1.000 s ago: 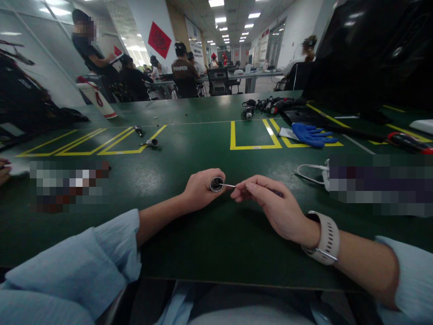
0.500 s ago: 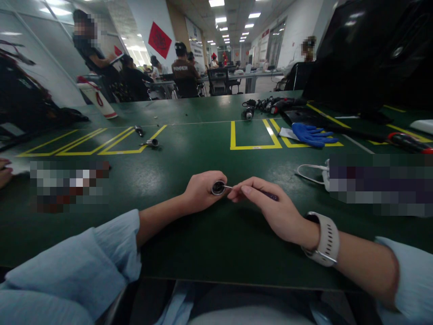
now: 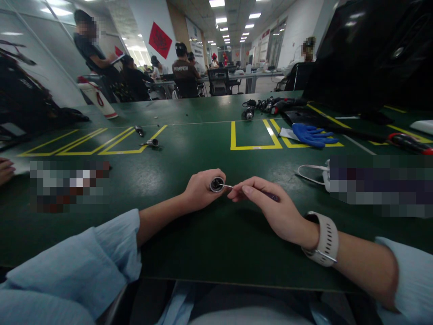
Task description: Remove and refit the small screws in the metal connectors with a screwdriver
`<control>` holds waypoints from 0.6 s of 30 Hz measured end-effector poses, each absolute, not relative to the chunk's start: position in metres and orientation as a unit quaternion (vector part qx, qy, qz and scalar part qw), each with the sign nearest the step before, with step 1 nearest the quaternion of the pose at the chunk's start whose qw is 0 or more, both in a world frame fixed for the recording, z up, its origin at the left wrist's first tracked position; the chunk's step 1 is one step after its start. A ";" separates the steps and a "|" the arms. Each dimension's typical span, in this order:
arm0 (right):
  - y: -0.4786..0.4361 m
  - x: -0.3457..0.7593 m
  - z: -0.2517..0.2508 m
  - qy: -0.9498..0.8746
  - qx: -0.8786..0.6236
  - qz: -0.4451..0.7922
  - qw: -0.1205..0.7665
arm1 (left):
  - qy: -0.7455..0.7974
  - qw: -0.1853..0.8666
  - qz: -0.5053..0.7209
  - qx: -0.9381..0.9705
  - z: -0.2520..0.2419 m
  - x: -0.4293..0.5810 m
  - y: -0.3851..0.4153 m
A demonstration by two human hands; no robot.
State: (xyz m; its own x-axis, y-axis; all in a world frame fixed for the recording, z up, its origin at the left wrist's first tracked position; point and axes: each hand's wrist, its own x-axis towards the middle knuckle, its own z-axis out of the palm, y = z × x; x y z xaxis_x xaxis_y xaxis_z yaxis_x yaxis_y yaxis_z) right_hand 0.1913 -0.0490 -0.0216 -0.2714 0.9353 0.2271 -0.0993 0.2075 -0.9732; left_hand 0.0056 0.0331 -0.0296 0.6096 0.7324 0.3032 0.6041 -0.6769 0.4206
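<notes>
Over the green table, my left hand (image 3: 199, 192) is closed around a round metal connector (image 3: 212, 188), its dark open end turned up toward me. My right hand (image 3: 274, 207) grips a thin screwdriver (image 3: 228, 186) with a dark purple handle, the fingertips close to the shaft. The screwdriver's tip reaches into the mouth of the connector; whether it touches anything inside is too small to tell. Fingers of my left hand hide the connector's lower body.
Two small connector parts (image 3: 153, 142) lie by yellow tape lines at the left. A blue glove (image 3: 313, 134), a coiled black cable (image 3: 267, 106) and a white cable (image 3: 309, 180) are at the right. Another person's hand (image 3: 6, 170) shows at the left edge. A cup (image 3: 100, 100) stands behind.
The connector in my left hand has shifted slightly left and up, its open end facing me a little more. My right hand stays nearly still. The other person's hand has come slightly further into view.
</notes>
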 end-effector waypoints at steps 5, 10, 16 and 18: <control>-0.055 0.191 -0.016 -0.689 -0.394 0.391 0.467 | 0.401 0.111 0.228 0.880 -0.030 0.006 0.033; -0.057 0.189 -0.021 -0.728 -0.402 0.311 0.461 | 0.419 0.072 0.205 0.882 -0.030 0.007 0.031; -0.061 0.183 -0.025 -0.770 -0.406 0.228 0.436 | 0.415 0.017 0.172 0.893 -0.030 0.010 0.027; -0.060 0.182 -0.025 -0.772 -0.402 0.229 0.436 | 0.409 0.019 0.178 0.895 -0.030 0.010 0.027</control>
State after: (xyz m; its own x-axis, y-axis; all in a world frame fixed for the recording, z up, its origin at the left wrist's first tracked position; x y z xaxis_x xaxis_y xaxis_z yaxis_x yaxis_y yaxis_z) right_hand 0.1818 -0.0603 -0.0253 -0.2961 0.8203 0.4893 0.4204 0.5719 -0.7044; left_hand 0.0096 0.0272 -0.0303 0.6014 0.7390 0.3038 0.7255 -0.6643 0.1796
